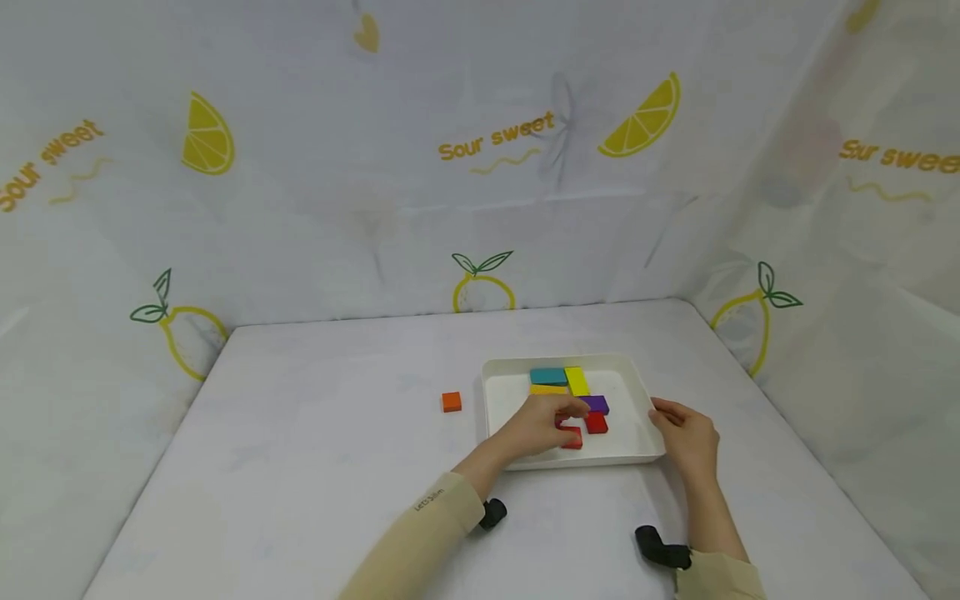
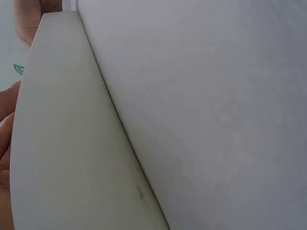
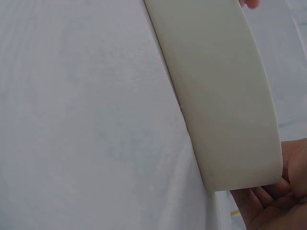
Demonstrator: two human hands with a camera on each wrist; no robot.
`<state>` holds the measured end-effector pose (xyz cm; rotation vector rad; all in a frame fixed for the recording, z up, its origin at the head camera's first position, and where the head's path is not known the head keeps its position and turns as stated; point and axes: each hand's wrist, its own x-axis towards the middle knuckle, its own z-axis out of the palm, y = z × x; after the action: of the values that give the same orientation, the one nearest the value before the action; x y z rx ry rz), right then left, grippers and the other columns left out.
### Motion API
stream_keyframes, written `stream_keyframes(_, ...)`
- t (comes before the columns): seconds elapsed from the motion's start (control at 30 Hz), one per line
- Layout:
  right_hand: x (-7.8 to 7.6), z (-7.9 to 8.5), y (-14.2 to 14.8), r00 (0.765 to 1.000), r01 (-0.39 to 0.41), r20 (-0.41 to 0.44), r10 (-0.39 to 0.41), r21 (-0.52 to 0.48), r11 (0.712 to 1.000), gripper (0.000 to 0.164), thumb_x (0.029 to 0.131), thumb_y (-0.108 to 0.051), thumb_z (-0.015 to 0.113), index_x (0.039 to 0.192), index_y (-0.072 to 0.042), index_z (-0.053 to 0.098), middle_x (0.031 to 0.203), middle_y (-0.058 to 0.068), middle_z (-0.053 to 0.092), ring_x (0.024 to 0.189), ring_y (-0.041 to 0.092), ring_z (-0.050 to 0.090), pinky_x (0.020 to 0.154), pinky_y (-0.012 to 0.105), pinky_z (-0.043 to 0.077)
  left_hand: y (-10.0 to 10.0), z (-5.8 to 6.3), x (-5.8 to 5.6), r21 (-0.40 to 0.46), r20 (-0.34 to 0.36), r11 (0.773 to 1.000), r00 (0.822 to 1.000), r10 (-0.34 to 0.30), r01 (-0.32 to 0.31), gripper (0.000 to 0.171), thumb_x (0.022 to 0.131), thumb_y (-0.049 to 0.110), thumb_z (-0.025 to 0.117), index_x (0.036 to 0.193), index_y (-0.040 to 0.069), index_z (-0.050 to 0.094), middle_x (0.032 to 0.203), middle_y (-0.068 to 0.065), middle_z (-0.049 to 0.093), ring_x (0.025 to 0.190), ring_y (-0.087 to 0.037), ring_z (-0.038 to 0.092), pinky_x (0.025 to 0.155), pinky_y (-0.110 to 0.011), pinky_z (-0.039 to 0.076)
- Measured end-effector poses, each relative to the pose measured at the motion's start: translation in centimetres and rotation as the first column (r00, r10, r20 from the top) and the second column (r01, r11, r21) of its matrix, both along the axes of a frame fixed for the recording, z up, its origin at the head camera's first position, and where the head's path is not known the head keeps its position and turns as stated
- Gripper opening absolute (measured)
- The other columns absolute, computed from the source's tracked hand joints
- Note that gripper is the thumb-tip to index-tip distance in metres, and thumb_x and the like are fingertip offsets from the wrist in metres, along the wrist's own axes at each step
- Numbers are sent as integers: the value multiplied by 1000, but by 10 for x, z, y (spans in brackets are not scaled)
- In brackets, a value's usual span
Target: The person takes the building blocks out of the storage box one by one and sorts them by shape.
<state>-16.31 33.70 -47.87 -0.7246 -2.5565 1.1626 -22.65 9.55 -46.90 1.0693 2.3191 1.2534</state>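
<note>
Several coloured blocks lie in a white tray (image 1: 628, 429): a teal block (image 1: 547, 376), a yellow block (image 1: 577, 381), a purple block (image 1: 597, 405) and red ones among them. An orange block (image 1: 452, 402) rests outside, left of the tray. The step in hand looks like placing or adjusting blocks inside it. The left hand (image 1: 534, 427) reaches over the near wall, index finger and thumb curved and parted; whether it pinches a block I cannot tell, as its back hides part of the group. The right hand (image 1: 690, 437) holds the tray's right side, seemingly to steady it. The next move, I judge, calls for small fingertip shifts that spare the neighbouring blocks; the orange one would need a separate reach.

The tray sits flat on a table (image 1: 300, 467) covered in white cloth. Behind and at both sides hang white curtains (image 1: 315, 208) printed with lemons, slices and "Sour sweet". Beige sleeves (image 1: 420, 542) reach in from the near edge.
</note>
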Motion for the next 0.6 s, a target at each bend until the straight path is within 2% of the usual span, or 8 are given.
stream_keyframes(0.07, 0, 0, 0, 1000, -3, 6, 3, -1, 1000, 34, 95, -22, 63, 124, -5, 68, 117, 18, 71, 119, 34, 65, 64, 0, 35, 3, -1, 1, -29, -12, 1000, 1000, -11, 11, 40, 89, 12, 73, 128, 10, 64, 124, -2, 70, 118, -15, 64, 99, -17, 52)
stream_keyframes(0.2, 0, 1, -1, 1000, -2, 2, 2, -3, 1000, 34, 95, -22, 63, 124, -5, 68, 117, 18, 71, 119, 33, 65, 64, -1, 34, 6, -3, 0, -56, -13, 998, 1000, -12, 11, 41, 88, 14, 74, 128, 11, 65, 125, 0, 70, 117, -10, 64, 99, -15, 51)
stream_keyframes(0.6, 0, 1, -1, 1000, -5, 10, 5, 0, 1000, 34, 96, -22, 63, 124, -4, 68, 118, 19, 71, 119, 34, 65, 63, -2, 34, 8, -9, -5, -89, 5, 996, 1000, -16, 16, 40, 88, 13, 73, 127, 12, 65, 124, 2, 70, 114, -6, 65, 98, -14, 51)
